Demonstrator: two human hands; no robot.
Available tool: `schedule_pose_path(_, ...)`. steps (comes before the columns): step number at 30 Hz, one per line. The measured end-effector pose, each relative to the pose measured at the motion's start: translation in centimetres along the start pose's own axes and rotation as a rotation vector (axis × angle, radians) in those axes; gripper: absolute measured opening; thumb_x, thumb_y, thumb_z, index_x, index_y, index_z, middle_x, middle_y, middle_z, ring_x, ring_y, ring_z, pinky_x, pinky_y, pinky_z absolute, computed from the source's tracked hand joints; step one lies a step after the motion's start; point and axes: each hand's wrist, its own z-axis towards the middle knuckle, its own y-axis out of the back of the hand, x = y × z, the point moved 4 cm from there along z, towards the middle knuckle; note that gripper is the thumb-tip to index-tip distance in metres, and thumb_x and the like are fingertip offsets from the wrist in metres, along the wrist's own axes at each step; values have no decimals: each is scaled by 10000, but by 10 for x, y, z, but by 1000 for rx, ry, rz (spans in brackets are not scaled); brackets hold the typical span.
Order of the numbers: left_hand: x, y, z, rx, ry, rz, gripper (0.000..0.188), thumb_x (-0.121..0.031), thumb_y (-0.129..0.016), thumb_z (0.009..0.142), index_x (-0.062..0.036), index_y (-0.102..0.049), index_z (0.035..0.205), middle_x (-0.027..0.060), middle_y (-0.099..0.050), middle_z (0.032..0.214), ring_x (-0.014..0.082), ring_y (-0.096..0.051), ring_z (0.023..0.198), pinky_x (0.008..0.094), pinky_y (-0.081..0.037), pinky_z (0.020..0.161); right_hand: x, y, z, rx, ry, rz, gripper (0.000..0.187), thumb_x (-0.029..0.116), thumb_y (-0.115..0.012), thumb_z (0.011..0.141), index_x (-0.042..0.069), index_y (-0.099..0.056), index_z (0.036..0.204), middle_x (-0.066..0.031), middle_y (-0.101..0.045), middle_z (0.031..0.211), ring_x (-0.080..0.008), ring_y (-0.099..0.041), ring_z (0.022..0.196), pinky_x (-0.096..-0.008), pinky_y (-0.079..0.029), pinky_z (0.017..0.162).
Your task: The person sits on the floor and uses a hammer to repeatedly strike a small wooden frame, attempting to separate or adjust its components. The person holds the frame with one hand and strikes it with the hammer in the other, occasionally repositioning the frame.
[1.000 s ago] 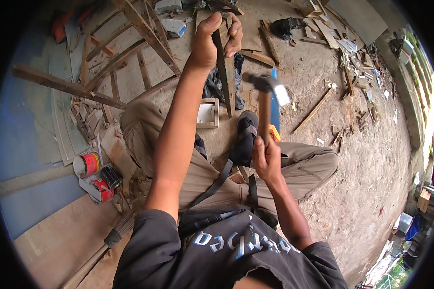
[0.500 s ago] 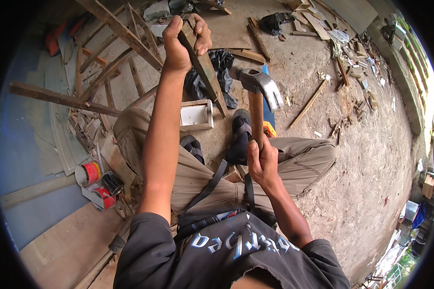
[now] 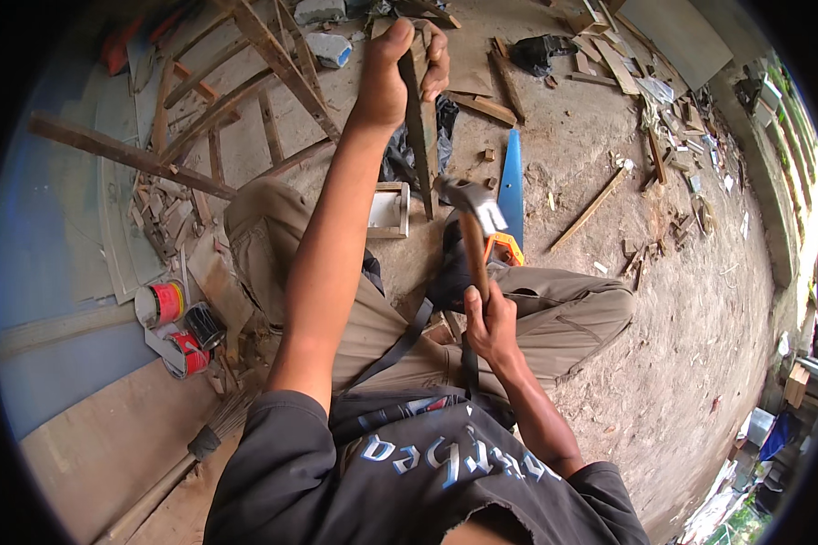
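My left hand (image 3: pixel 407 68) is stretched far forward, wrapped round the upper end of a wooden batten (image 3: pixel 422 145). The batten stands nearly upright in the picture, its lower end beside a small white-faced wooden box (image 3: pixel 389 211). In front of my lap, my right hand (image 3: pixel 493 325) grips the wooden handle of a claw hammer (image 3: pixel 474 238). The hammer's steel head is close to the batten's lower end; whether they touch I cannot tell. Beyond the hammer lies a handsaw (image 3: pixel 511 186) with a blue blade and an orange handle.
A wooden frame (image 3: pixel 214 118) of crossed bars leans at the far left. Paint cans (image 3: pixel 165 303) stand left of my knee, near a bundled-stick broom (image 3: pixel 227 422). Black plastic bags (image 3: pixel 534 54), a thin stick (image 3: pixel 591 207) and wood scraps litter the concrete floor (image 3: pixel 673 354).
The batten in my left hand has swung more upright and shifted right. The hammer head has moved left and lower, toward the batten's end. More of the handsaw shows.
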Motion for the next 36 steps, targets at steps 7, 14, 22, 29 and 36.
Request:
schedule_pose_path(7,0,-4,0,-35,-13,32,549,-616,-485,880,-76,-521,794,32,-461,553,106,-430,475,246,-345,466,-4,-8,19,-34,306,37,105,51,-549,906,-11,-514,983,-183,-543,633,-371,-563,526,-399,-414,486)
schedule_pose_path(14,10,25,-2,-201,50,-49,548,-647,-481,875,-104,-487,795,24,-469,580,114,-441,431,238,-341,407,-66,-21,12,39,-148,-214,299,265,-530,974,-15,-499,875,-234,-573,600,-427,-610,581,-450,-441,503)
schedule_pose_path(22,5,43,-2,-273,2,-24,551,-647,-441,892,-108,-480,781,16,-447,531,113,-415,414,234,-323,406,19,-6,23,-85,317,-4,131,102,-543,928,-11,-499,980,-169,-526,630,-358,-564,527,-373,-422,492)
schedule_pose_path(29,4,56,-1,-364,1,-22,546,-645,-454,889,-111,-481,779,14,-445,531,114,-416,417,234,-337,413,-89,-36,32,14,-239,-285,465,393,-418,1005,-40,-539,887,-265,-551,646,-440,-560,573,-487,-420,555)
schedule_pose_path(36,3,66,-10,-377,-36,-37,550,-649,-453,889,-110,-474,782,7,-451,548,101,-417,429,232,-337,421,-16,-13,32,-168,160,96,387,355,-410,1022,25,-491,838,8,-443,570,-70,-406,503,-246,-337,458)
